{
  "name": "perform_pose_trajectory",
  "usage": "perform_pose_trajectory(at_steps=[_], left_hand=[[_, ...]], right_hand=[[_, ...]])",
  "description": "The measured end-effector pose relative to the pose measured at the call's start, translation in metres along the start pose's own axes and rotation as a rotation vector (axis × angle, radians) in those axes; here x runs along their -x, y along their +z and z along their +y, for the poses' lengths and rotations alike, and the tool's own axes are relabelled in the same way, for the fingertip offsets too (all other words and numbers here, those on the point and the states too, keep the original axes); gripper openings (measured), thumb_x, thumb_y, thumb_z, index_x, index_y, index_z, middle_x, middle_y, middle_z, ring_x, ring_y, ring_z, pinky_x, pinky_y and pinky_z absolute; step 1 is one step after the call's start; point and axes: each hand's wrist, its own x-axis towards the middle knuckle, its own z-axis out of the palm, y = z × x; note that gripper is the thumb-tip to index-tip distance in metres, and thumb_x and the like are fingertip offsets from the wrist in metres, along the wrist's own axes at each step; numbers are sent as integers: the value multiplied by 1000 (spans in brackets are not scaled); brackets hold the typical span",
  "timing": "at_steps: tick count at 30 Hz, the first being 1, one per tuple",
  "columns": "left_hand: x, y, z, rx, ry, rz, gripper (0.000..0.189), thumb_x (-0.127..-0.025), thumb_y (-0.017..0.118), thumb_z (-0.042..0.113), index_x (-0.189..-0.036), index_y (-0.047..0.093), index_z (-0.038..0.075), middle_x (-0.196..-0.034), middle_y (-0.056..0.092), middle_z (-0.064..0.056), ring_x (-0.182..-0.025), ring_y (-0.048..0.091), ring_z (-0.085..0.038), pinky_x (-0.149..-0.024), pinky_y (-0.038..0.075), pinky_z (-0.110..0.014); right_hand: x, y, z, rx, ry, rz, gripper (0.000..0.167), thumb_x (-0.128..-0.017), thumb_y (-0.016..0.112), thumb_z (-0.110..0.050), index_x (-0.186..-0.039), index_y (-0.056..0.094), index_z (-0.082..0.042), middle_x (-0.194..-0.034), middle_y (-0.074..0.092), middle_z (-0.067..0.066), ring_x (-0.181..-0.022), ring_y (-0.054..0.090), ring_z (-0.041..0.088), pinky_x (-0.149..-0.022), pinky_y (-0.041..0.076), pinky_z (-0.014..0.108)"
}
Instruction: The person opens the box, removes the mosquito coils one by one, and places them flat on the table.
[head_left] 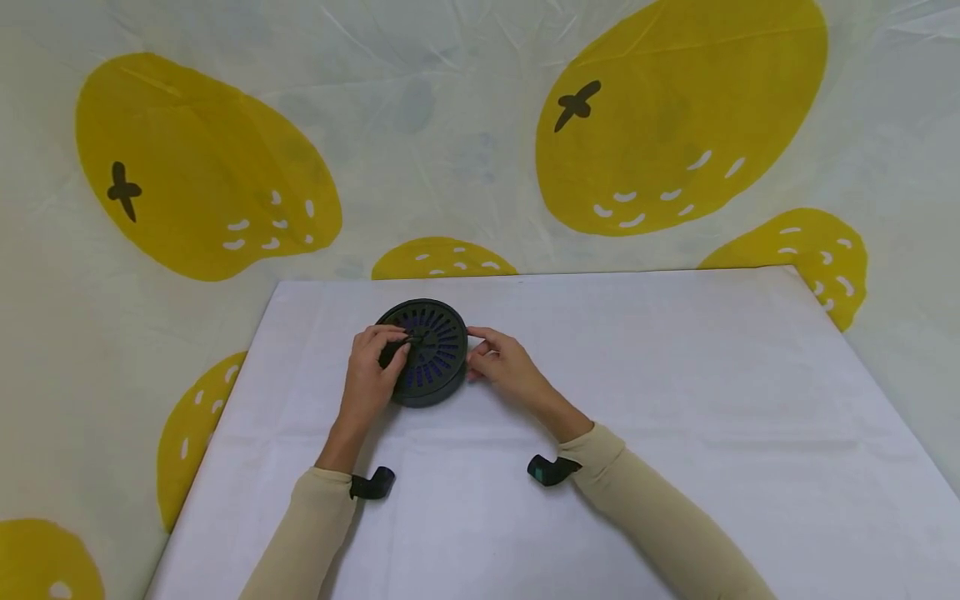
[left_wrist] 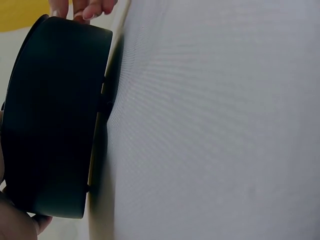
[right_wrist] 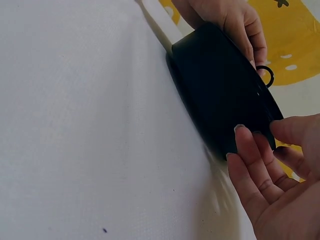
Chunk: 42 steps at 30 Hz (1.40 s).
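A round black mosquito coil holder with a slotted lid is on the white-covered table, blue-purple showing through its slots. My left hand reaches over its left side, thumb and forefinger pinching at the lid's centre. The small ring handle stands out from the lid beside those fingers in the right wrist view. At the right edge, my right hand holds the rim, its thumb at the lid's edge and its other fingertips against the side wall. The left wrist view shows the dark side wall and small feet underneath.
A white cloth covers the table, lightly creased. Behind the table's far edge hangs a pale backdrop printed with large yellow fruit. A black wrist camera sits at my left cuff, another camera at my right.
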Motion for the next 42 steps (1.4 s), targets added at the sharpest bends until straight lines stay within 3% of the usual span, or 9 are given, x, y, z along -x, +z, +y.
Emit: perform_pose_trajectory(at_steps=[11,15,20,34,42], left_hand=[[-6,-8,8,-20,26,27,13,-92,74,5,-105,73,6,-105,73,-8,-105,61,-27,-97,50,-47],[-6,-10,8,-16,6,29,13,-91,74,4,-104,73,6,-105,73,-7,-106,61,-26,-98,50,-45],[-6,-12,7,-10,-19,30,12,-92,73,4,-104,73,5,-105,73,-8,-107,60,-25,-100,49,-42],[-6,-15,6,-23,-24,34,13,-91,74,4,-104,72,7,-105,71,-7,-109,60,-26,-101,49,-45],[-6,-18,3,-34,-20,46,12,-90,75,4,-102,73,6,-102,72,-8,-108,63,-27,-101,50,-45]], right_hand=[[0,3,0,-73,42,-29,60,-95,62,-1,-152,44,-9,-97,63,15,-87,73,40,-80,63,43],[1,5,-2,-111,68,-35,62,-95,64,-2,-152,45,-15,-95,61,13,-88,73,40,-79,63,44],[1,6,-2,-111,61,-48,60,-96,66,-5,-151,45,-12,-93,59,12,-89,73,43,-78,63,48],[-1,10,-6,-90,67,-28,57,-95,67,-6,-147,48,-16,-92,60,13,-81,75,36,-72,64,44],[-2,11,-6,-101,71,-25,57,-95,67,-5,-147,48,-15,-93,59,14,-84,74,41,-74,63,48]])
